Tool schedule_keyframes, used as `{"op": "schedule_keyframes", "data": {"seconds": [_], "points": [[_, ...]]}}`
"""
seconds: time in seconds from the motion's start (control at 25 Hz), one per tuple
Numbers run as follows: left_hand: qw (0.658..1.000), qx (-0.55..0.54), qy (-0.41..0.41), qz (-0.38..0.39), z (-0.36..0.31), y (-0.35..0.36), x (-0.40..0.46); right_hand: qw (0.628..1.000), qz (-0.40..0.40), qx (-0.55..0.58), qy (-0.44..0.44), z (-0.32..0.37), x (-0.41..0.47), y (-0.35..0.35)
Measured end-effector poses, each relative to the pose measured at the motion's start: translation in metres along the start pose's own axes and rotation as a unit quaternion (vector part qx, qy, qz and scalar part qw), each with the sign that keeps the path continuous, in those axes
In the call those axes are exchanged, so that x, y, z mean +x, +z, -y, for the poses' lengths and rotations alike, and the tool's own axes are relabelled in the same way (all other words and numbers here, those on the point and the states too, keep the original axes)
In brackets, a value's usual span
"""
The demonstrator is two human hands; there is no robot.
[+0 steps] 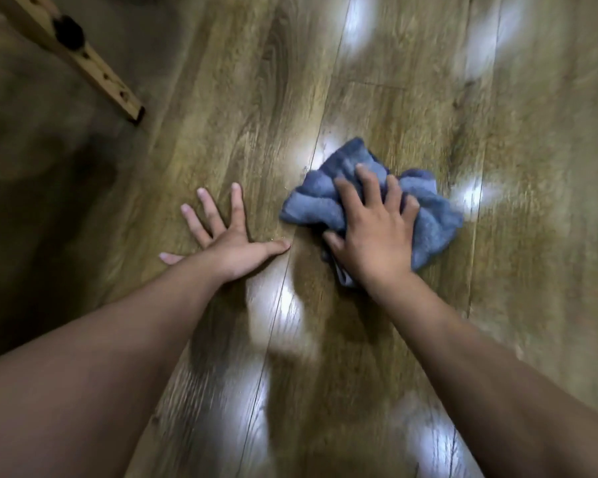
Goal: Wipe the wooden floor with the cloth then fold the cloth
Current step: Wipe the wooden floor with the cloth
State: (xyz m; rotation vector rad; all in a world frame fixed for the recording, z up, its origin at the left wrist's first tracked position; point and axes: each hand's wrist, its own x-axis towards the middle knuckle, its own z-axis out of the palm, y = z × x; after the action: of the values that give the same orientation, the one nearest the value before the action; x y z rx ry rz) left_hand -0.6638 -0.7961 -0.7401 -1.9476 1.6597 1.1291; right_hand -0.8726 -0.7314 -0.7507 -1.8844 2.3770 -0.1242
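Observation:
A crumpled blue-grey cloth (428,215) lies bunched on the wooden floor (359,98), right of centre. My right hand (377,232) presses down on it, fingers spread and curled into the folds, gripping it. My left hand (225,236) rests flat on the bare floorboards just left of the cloth, fingers splayed, holding nothing. A narrow strip of floor separates my left thumb from the cloth's left edge. Part of the cloth is hidden under my right palm.
A light wooden furniture leg (83,60) with a dark fitting slants in from the top left and ends on the floor. The far left is in deep shadow. Bright light reflections dot the glossy planks.

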Motion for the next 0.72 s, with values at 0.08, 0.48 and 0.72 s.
{"op": "schedule_keyframes", "data": {"seconds": [0.08,0.48,0.72], "points": [[1.0,-0.026,0.002,-0.001,-0.005,0.003,0.001,1.0,0.013,0.012,0.02,0.009,-0.041,0.0],[0.908,0.052,0.065,-0.411,0.09,-0.008,0.017,1.0,-0.008,-0.001,0.002,0.0,-0.129,0.006],[0.9,0.063,0.07,-0.425,0.092,-0.007,0.024,0.999,-0.005,-0.006,-0.034,0.06,-0.064,0.008]]}}
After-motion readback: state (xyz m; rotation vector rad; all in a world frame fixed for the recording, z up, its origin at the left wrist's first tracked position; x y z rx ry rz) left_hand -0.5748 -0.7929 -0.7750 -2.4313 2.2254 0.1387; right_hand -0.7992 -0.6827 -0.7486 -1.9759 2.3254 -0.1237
